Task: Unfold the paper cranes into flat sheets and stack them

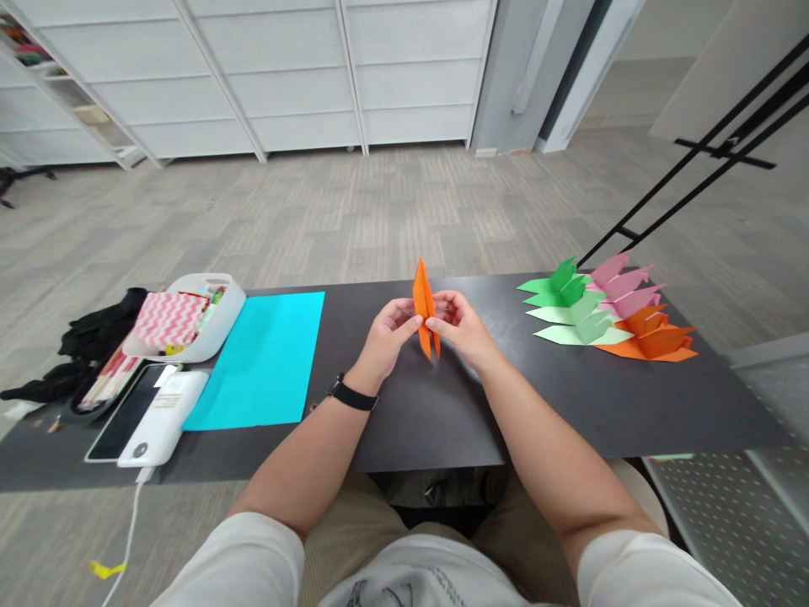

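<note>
My left hand [393, 329] and right hand [458, 329] pinch the orange folded paper [422, 295] upright over the surface [410, 426], one each side, likely for even crease control; folded models [592, 324] stand apart, rightward.

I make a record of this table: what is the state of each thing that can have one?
Orange folded paper: held, folded narrow
Left hand: thumb and fingers closed on the paper
Right hand: closed on its other side
Blue sheet: flat, no folds visible
Folded paper figures: overlapping, in colour groups
White basket: open, filled
White device: cable attached
Flat device: screen dark
Black wristband: fastened on left wrist
</note>
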A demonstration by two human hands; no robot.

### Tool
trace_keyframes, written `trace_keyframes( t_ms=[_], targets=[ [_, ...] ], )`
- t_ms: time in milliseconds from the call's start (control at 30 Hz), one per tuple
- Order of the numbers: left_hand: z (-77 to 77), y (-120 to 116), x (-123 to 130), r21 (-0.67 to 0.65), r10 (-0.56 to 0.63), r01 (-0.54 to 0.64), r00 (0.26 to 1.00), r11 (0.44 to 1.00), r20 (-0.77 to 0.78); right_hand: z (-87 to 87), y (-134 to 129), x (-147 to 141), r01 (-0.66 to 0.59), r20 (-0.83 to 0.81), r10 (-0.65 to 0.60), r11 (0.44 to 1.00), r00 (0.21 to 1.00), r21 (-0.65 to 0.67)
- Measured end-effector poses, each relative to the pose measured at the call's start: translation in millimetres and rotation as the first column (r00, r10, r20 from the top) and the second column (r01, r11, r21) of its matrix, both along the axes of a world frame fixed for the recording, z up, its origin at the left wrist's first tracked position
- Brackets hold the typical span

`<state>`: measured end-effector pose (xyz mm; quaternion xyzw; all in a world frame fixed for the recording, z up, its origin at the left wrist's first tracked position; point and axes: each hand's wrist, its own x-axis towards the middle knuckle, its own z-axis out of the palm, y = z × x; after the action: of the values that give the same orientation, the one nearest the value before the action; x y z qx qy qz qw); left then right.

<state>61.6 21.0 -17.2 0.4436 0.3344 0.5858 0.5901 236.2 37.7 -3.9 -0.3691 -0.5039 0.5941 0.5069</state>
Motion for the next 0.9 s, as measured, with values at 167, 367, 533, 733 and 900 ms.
trace_keyframes(
  t_ms=[167, 367, 533, 733, 900],
  targets=[
    [-1.4, 1, 0, 0.018, -0.008, 0.008, 1.000, 1.000, -0.004, -6.8, 2, 2, 0.014, 0.154, -0.032, 0.993, 0.988, 0.114],
    [0.5, -1, 2, 0.049, -0.015, 0.015, 1.000, 0.999, -0.018, -5.3, 1, 2, 0.067, 0.241, -0.156, 0.938, 0.958, 0.341],
    [-0.1, -2, 2, 0.027, 0.035, -0.034, 0.997, 0.999, -0.062, -10.6, 3, 0, 0.145, 0.200, -0.201, 0.953, 0.959, 0.266],
    [-1.7, 0, 2, -0.021, 0.047, -0.049, 0.995, 0.999, -0.091, -11.1, 4, 1, 0.040, 0.073, -0.045, 0.997, 0.996, 0.064],
    [0.1, 0, 2, -0.047, 0.023, -0.026, 0.997, 0.999, -0.073, -4.1, 1, 2, 0.020, 0.041, -0.019, 0.999, 0.999, -0.029]
  ],
)
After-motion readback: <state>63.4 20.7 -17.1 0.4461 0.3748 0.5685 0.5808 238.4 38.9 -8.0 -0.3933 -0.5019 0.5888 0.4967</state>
